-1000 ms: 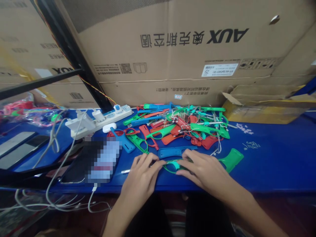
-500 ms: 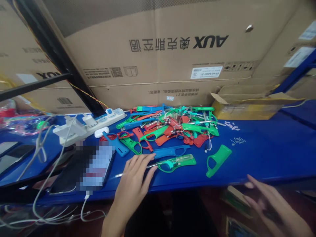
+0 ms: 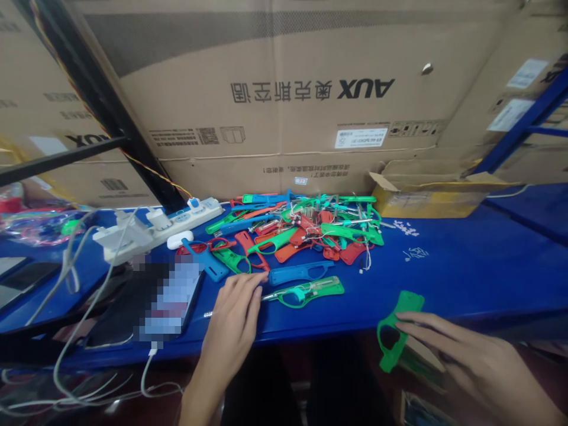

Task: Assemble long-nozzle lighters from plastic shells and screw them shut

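My left hand (image 3: 235, 313) lies across the metal rod of a gas lighter half (image 3: 317, 289), its fingers stretched forward and loosely bent. This green casing half rests on the table with a clear tank and a turquoise trigger inside. Against my left fingertips is a blue casing half (image 3: 299, 273). My right hand (image 3: 474, 349) pinches an empty-looking green casing half (image 3: 403, 305) by its edge at the table's front. Part of that shell hangs past the edge. Behind lies a heap of red, green and blue lighter casings (image 3: 284, 239) with rods and wires.
Small white pieces (image 3: 406, 227) and thin pins (image 3: 416, 254) lie right of the heap. An open cardboard box (image 3: 426, 198) stands behind them. To the left are a white power strip (image 3: 190, 219), a phone (image 3: 173, 302) and loose cables (image 3: 100, 302). Large cartons form the back.
My right hand has come in from the lower right and taken hold of the green casing half, drawing it toward me over the table edge. My left hand stays by the lighter rod.
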`<state>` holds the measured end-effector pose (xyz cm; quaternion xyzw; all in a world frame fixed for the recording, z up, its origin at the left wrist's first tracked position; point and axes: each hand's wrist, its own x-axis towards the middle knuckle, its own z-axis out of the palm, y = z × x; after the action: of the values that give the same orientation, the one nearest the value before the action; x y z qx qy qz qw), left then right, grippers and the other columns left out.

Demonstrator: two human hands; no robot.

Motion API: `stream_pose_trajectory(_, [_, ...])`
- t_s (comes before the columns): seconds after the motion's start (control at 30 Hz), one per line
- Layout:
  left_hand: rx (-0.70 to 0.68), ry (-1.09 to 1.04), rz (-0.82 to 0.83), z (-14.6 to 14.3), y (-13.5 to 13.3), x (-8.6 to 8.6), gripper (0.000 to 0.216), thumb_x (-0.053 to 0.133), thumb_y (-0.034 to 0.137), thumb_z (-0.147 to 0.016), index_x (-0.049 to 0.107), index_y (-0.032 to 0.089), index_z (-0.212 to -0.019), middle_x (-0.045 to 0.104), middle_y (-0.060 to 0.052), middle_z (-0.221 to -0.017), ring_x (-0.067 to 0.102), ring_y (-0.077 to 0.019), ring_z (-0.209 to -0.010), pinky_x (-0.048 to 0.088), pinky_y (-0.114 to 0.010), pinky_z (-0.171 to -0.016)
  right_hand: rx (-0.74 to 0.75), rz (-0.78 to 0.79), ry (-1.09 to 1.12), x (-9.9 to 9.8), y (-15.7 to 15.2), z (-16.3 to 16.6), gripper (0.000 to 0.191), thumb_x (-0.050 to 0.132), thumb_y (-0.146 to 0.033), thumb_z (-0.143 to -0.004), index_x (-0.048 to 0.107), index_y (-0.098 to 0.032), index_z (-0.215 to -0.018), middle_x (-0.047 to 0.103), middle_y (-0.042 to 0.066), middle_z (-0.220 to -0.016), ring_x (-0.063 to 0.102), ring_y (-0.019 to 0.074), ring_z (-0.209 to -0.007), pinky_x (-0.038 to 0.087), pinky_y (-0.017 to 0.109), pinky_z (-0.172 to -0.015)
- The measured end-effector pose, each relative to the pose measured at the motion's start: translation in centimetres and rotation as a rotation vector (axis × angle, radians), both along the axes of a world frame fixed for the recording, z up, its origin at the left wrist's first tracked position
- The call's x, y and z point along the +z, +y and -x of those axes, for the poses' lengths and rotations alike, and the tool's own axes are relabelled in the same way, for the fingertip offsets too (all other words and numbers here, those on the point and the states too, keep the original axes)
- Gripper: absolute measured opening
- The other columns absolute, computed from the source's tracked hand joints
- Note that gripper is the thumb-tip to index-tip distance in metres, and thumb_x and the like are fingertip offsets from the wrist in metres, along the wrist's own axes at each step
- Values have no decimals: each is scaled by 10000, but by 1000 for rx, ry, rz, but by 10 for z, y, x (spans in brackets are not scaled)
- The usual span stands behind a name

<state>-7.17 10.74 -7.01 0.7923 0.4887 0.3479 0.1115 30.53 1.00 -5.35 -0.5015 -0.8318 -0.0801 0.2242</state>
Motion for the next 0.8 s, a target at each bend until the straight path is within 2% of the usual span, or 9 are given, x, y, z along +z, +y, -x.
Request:
stream_pose_trajectory(0.1, [-47,-25,-51,2,-5,3,304,468,210,-1056,566,294,-1332,644,-47,-1291,512,-242,-1259,424,-437,-1059,31,-10,53,14,0,15,566,505,-97,-864,661,-340,-1350,788,6,-1134,787,210,-911,651,267,-682])
stream_pose_trajectory(0.2, [-182,-29,-94,0,-19,13,385,518,240,-1046,488,291,-1426,618,-68,-1379,511,-238,-1311,428,-430,-1095,85,71,17,24,12,48,676,491,-38,-826,611,-363,-1407,783,20,-1140,773,206,-912,633,280,-681])
stream_pose_trajectory(0.3, [-346,93,-150,-11,-36,21,554,625,359,-993,431,264,-1503,603,-110,-1422,541,-266,-1305,455,-446,-1083,192,178,-17,29,25,83,634,495,-33,-856,620,-353,-1389,779,33,-1064,746,191,-882,593,268,-662])
stream_pose_trajectory(0.4, [-432,125,-188,-19,-42,20,512,625,278,-996,474,215,-1481,701,-102,-1217,645,-234,-1088,529,-395,-941,296,314,32,32,35,102,524,529,-113,-952,579,-352,-1416,758,10,-1008,719,165,-891,567,249,-702])
stream_pose_trajectory(0.5, [-449,76,-120,-14,-37,15,378,540,156,-1026,544,208,-1400,712,-75,-1099,653,-201,-979,532,-359,-890,224,271,113,29,47,96,342,483,-272,-1050,616,-324,-1361,739,21,-1130,721,161,-962,570,255,-763])
stream_pose_trajectory(0.6, [-423,42,5,-2,-27,16,255,491,150,-1046,606,236,-1257,694,-56,-1086,638,-188,-969,512,-354,-907,60,118,53,17,60,77,348,410,-379,-1078,665,-295,-1299,711,54,-1218,746,171,-869,583,277,-694])
stream_pose_trajectory(0.67, [-410,62,49,3,-22,18,206,485,167,-1051,619,252,-1182,680,-54,-1172,623,-200,-1060,489,-372,-963,11,72,-28,6,67,68,369,397,-407,-1077,666,-304,-1308,686,63,-1283,751,165,-795,585,279,-635])
stream_pose_trajectory(0.8, [-390,116,37,3,-17,14,205,496,192,-1052,609,271,-1203,593,-56,-1416,531,-237,-1302,423,-422,-1093,44,38,-96,-9,70,68,393,383,-391,-1082,632,-265,-1358,663,76,-1362,752,206,-988,612,279,-672])
